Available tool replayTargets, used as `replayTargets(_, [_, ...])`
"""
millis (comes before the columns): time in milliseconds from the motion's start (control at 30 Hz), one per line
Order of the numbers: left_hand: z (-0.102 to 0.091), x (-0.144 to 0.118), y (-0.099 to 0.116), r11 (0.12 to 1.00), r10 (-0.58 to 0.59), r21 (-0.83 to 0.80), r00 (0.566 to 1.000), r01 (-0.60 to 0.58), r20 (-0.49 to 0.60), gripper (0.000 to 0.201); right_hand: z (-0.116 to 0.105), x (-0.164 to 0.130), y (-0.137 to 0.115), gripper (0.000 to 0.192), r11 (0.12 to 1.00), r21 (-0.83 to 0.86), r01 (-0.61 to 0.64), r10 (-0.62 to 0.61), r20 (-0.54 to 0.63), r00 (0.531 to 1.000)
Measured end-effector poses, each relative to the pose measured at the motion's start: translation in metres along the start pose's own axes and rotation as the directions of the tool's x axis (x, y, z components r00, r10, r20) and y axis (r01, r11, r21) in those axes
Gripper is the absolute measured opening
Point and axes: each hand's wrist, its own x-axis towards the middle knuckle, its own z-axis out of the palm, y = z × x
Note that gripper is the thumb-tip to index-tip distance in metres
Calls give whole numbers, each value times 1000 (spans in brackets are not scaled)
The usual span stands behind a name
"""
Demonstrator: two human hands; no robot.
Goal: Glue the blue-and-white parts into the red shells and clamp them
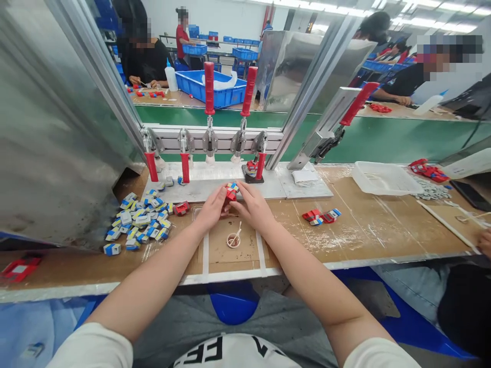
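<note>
Both hands meet over the front edge of the white base plate (pixel 207 190). Between them is a small red toy vehicle with a blue, white and yellow top (pixel 231 191). My left hand (pixel 211 207) closes on its left side, and my right hand (pixel 251 204) grips it from the right; the fingers hide part of it. Just below stands a small cup (pixel 232 240) of dark stuff with a white stick leaning in it. Left of my left hand lie a red part (pixel 181 208) and a heap of blue, white and yellow blocks (pixel 141 220).
Red-handled toggle clamps (pixel 209 89) line a metal rail behind the plate; another red part sits under the rightmost one. To the right lie more red vehicles (pixel 321 216), a clear tray (pixel 383 178) and grey pieces (pixel 431 190). Other people work across the bench; a person's hand shows far right.
</note>
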Motion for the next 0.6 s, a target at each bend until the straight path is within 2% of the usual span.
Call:
replayTargets(33, [-2, -2, 0, 988, 59, 141, 998, -61, 16, 70, -1, -1, 0, 57, 999, -25, -21, 21, 13, 1000])
replayTargets(100, [-7, -4, 2, 895, 155, 411, 985, -173, 78, 69, -4, -1, 0, 48, 994, -98, -39, 46, 69, 997])
replayTargets(200, [-16, -6, 6, 715, 201, 642, 961, -276, 189, 67, -10, -2, -1, 42, 981, -195, -27, 58, 159, 986])
replayTargets(367, [-23, -7, 16, 468, 189, 805, 931, -364, 312, 64, -17, -2, 0, 41, 993, -103, 53, -36, 153, 988])
replayTargets(533, [-17, 2, 39, 113, 121, 886, 891, -450, 437, 70, -23, -2, 12, 41, 980, 7, 197, -197, 98, 976])
replayTargets(600, [-11, 9, 51, 18, 75, 872, 870, -490, 487, 70, -27, -3, 16, 39, 971, 31, 236, -237, 78, 968])
